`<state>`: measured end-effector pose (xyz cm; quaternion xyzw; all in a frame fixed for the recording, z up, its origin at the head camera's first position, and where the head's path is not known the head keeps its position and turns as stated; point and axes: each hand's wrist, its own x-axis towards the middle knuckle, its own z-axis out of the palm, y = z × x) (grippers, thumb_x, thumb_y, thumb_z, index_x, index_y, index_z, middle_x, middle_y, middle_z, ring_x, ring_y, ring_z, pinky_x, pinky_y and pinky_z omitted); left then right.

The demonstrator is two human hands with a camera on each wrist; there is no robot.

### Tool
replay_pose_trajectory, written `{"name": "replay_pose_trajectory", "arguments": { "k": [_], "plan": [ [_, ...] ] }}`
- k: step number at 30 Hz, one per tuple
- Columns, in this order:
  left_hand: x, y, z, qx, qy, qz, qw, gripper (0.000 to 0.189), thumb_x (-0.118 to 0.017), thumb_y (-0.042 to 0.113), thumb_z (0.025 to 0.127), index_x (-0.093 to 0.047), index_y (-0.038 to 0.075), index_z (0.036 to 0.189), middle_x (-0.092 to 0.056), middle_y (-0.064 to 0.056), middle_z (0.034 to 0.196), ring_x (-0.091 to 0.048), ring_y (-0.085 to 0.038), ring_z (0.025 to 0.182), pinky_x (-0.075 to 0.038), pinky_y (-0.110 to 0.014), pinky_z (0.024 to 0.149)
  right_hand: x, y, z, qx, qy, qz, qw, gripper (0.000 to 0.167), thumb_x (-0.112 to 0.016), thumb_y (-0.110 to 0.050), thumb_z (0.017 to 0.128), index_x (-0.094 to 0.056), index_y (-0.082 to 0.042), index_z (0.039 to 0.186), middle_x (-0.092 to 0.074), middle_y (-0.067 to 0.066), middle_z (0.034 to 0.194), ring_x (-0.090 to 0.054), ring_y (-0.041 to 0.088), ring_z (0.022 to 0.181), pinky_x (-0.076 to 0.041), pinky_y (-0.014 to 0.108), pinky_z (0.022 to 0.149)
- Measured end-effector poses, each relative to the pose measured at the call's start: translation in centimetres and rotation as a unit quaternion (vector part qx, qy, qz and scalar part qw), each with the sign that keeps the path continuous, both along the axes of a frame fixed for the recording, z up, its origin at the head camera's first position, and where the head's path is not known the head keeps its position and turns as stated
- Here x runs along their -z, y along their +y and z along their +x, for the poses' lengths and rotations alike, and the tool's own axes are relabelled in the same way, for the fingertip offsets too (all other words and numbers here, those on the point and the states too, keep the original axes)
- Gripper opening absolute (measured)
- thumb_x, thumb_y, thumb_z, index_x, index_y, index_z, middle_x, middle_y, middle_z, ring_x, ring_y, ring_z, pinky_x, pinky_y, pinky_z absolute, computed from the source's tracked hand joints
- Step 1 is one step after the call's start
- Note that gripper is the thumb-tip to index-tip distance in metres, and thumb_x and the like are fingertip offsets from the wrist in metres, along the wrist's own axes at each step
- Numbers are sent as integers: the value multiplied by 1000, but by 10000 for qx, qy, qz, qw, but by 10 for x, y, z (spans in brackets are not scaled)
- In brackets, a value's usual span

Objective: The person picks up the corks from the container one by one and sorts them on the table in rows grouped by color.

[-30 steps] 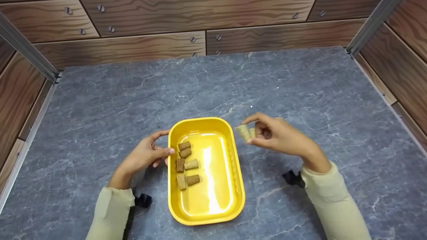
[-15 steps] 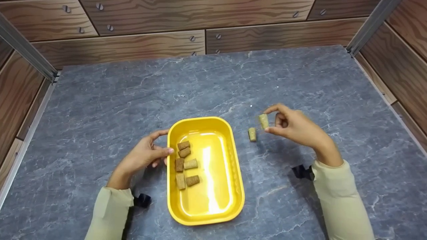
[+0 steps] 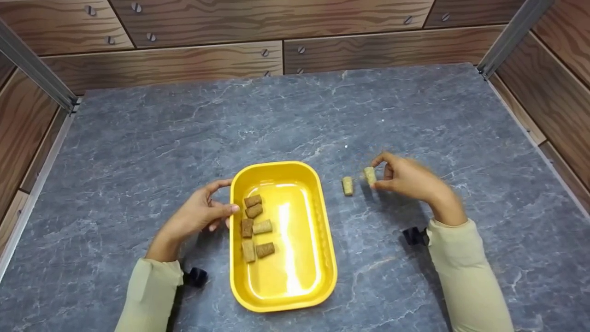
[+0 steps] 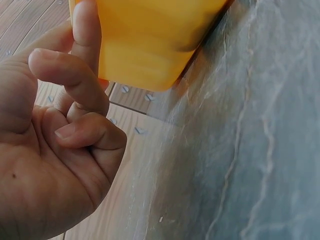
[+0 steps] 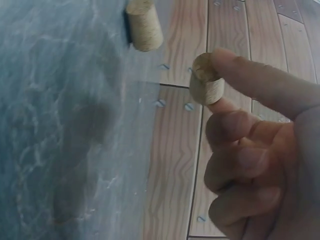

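My left hand (image 3: 198,214) grips the left rim of a yellow tray (image 3: 329,258), thumb over the edge, the other fingers outside; the left wrist view shows the tray's yellow wall (image 4: 145,45) beyond the curled fingers. Inside the tray, along its left side, lie several tapered corks, some dark brown (image 3: 265,250), some light tan (image 3: 262,226). To the right of the tray, my right hand (image 3: 408,180) pinches a pale cork (image 3: 369,176) between thumb and index finger. Another pale cork (image 3: 347,186) lies on the table between that hand and the tray.
The grey marbled table (image 3: 207,124) reaches back to wood-patterned panels (image 3: 184,62). Metal posts (image 3: 511,41) stand at the far corners. Small white specks (image 3: 346,146) dot the table behind the loose cork. A black strap piece (image 3: 196,277) hangs at the left wrist.
One pale cork was set down right of the tray. My right hand moved right and away from the tray with another cork, then lowered slightly. The left hand stayed on the rim.
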<state>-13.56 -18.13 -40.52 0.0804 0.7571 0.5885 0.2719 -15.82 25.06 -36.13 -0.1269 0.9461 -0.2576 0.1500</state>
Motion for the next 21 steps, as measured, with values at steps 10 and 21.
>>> {"name": "replay_pose_trajectory", "arguments": {
  "k": [10, 21],
  "plan": [
    [1, 0, 0, 80, 125, 51, 9999, 70, -68, 20, 91, -30, 6, 148, -65, -1, 63, -42, -9, 42, -38, -21, 45, 10, 5, -5, 131, -155, 394, 9990, 42, -72, -24, 85, -55, -6, 118, -58, 4, 78, -49, 13, 62, -38, 28, 56],
    [1, 1, 0, 82, 140, 54, 9999, 70, -68, 19, 91, -30, 3, 147, -65, 2, 63, -43, -7, 41, -40, -21, 45, 15, 8, -8, 64, -369, 393, 9985, 41, -73, -23, 84, -56, -4, 117, -57, 4, 77, -48, 13, 62, -39, 28, 55]
  ]
}}
